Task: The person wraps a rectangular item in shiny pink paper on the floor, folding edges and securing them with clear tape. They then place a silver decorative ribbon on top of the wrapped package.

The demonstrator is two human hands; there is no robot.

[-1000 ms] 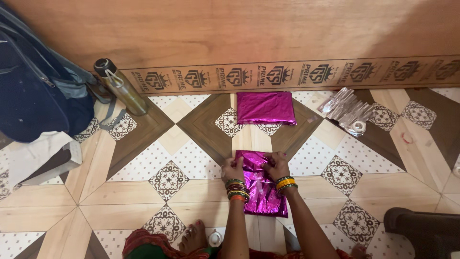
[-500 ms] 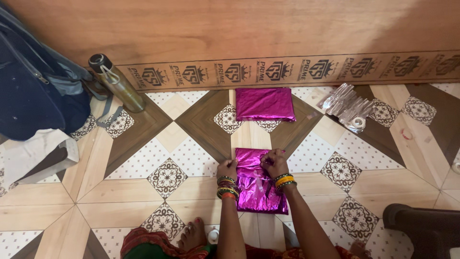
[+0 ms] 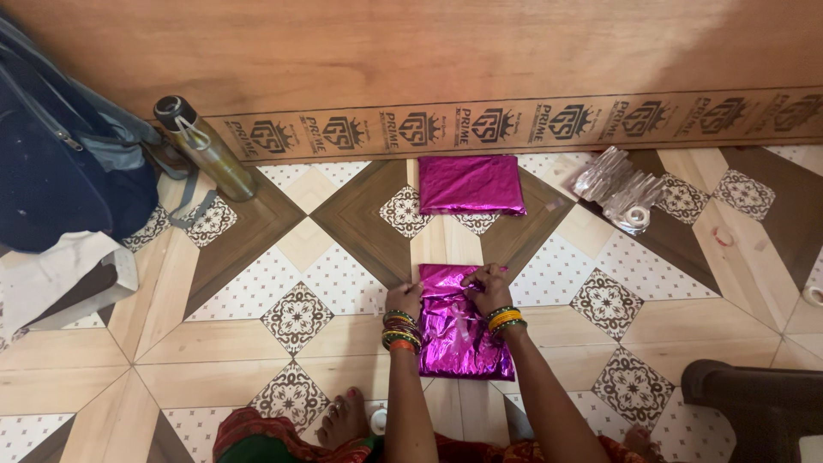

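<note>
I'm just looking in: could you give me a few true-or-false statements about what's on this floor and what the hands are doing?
1. Both hands, the left hand and right hand, rest on the shiny magenta packet. True.
2. A second magenta packet lies by the wooden board. True.
3. The metal bottle lies at the right. False: it is at the left, beside the dark blue backpack.
4. The tape roll sits on the near packet. False: it lies apart, on clear wrapping at the right.
</note>
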